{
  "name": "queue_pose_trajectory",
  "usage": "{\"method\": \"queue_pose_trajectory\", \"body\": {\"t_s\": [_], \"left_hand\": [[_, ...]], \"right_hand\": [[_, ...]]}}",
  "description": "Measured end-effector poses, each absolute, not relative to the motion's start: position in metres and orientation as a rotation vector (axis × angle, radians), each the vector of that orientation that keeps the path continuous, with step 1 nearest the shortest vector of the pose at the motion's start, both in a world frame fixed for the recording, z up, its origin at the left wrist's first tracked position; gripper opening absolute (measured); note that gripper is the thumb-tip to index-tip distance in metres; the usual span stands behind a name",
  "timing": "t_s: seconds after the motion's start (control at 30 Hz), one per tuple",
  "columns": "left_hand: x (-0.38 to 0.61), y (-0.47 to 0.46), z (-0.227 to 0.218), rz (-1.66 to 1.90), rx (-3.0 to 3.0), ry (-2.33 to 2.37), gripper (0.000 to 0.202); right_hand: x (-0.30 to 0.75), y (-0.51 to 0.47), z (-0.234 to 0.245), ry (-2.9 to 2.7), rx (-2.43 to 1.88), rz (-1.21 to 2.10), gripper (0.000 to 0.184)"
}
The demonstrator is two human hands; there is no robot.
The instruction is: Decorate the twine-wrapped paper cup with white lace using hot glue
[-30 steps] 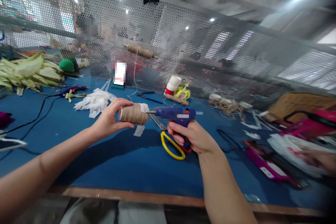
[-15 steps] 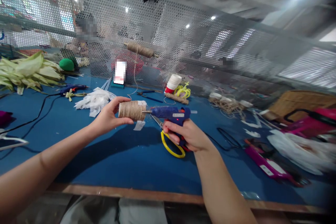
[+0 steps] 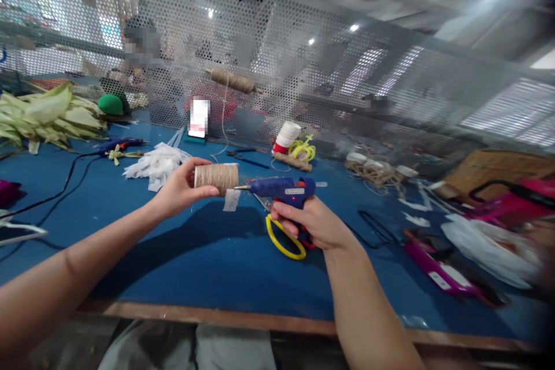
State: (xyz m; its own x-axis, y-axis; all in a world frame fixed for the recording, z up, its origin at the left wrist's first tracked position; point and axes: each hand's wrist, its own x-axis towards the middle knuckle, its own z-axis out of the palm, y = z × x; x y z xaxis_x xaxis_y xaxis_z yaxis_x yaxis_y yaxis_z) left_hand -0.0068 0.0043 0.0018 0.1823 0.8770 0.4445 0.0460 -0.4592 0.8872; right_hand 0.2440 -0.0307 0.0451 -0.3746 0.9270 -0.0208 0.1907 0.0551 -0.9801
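So we're holding a short, stubby cylinder wrapped in tan twine (image 3: 219, 176) up off the flat blue tabletop (image 3: 195, 272). Our left hand (image 3: 184, 185) is gripping its left end, thumb along the near underside and fingers curling over the top, so the grasp is spreading only about as wide as the cylinder. A limp strip of white lacy fabric (image 3: 230, 202) is dangling by its right end.

Our right hand (image 3: 318, 222) is wrapping its fingers snugly around the handle of a dark blue plastic glue gun (image 3: 277, 187), and we're pointing the metal nozzle left. The tip is sitting right by the cylinder's lower right edge, next to the strip; honestly we can't tell if it's touching. A small red light (image 3: 293, 198) is glowing on the gun's side.

Below the gun, metal scissors with a yellow handle loop (image 3: 277, 243) are lying on the tabletop, partly hiding behind our right hand. A loose heap of white lacy strips (image 3: 156, 162) is lying beyond our left wrist, and slim dark pliers with blue handles (image 3: 251, 161) are resting behind the cylinder.
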Motion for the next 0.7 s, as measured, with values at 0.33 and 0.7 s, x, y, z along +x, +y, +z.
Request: {"method": "queue_pose_trajectory", "body": {"t_s": [0.33, 0.7], "left_hand": [[-0.004, 0.001, 0.002, 1.242, 1.597, 0.974, 0.042], [-0.003, -0.002, 0.008, 1.162, 1.606, 1.019, 0.042]], "right_hand": [[0.257, 0.004, 0.04, -1.158, -1.164, 1.293, 0.023], [0.246, 0.005, 0.042, -1.234, -1.169, 1.203, 0.026]]}}
